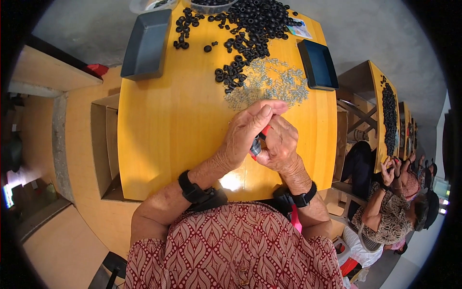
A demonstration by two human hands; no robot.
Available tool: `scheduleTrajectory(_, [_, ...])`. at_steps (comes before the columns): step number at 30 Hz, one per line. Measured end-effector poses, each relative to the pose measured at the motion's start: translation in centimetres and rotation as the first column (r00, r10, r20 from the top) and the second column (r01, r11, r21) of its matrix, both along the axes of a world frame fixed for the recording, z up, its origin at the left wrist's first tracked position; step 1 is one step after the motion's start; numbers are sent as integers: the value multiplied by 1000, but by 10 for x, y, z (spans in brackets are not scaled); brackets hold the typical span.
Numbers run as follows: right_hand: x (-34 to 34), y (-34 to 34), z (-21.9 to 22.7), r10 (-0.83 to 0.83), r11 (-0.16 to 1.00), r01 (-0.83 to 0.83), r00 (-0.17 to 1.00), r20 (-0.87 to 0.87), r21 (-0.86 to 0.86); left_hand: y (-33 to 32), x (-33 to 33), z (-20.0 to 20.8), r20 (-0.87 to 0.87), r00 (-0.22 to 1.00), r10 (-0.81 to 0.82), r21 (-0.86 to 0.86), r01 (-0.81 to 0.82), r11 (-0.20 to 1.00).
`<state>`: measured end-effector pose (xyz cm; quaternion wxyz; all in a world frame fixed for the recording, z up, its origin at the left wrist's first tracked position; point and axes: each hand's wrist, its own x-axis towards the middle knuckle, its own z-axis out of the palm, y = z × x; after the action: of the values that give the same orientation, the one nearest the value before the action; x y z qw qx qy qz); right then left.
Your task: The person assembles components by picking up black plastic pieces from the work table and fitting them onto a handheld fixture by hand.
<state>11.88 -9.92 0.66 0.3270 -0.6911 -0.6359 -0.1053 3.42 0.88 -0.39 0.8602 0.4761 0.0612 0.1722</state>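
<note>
My hands meet above the yellow table, close in front of my body. My right hand is closed around a small red and dark-grey cylindrical object, which shows between the palms; its exact kind is not clear. My left hand presses against the right one, its thumb raised and its fingers curled over the top, so whatever lies inside its grip is hidden. Just beyond the hands spreads a scatter of small silvery metal pieces. Behind these lies a heap of round black knob-like parts.
Dark rectangular trays stand at the table's left and right edges. A clear plastic tub and a small printed packet sit at the far side. On the right, other people sit at tables with black parts.
</note>
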Motion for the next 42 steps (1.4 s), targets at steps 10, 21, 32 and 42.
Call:
scheduleTrajectory(10, [-2,8,-3,9,999,-8,1000,-26,46,5,0,0,8,1000,-14,-145,15,989])
scheduleTrajectory(21, [14,-14,12,-206,978,208,977,48,-35,3,0,-6,-62,998,12,-146,-21,989])
scheduleTrajectory(32, [32,-33,18,-261,965,256,961,94,62,0,-2,-6,-130,991,13,-90,-25,996])
scheduleTrajectory(42, [51,-48,38,-318,935,284,937,146,212,-8,-5,17,-143,990,19,82,-7,997])
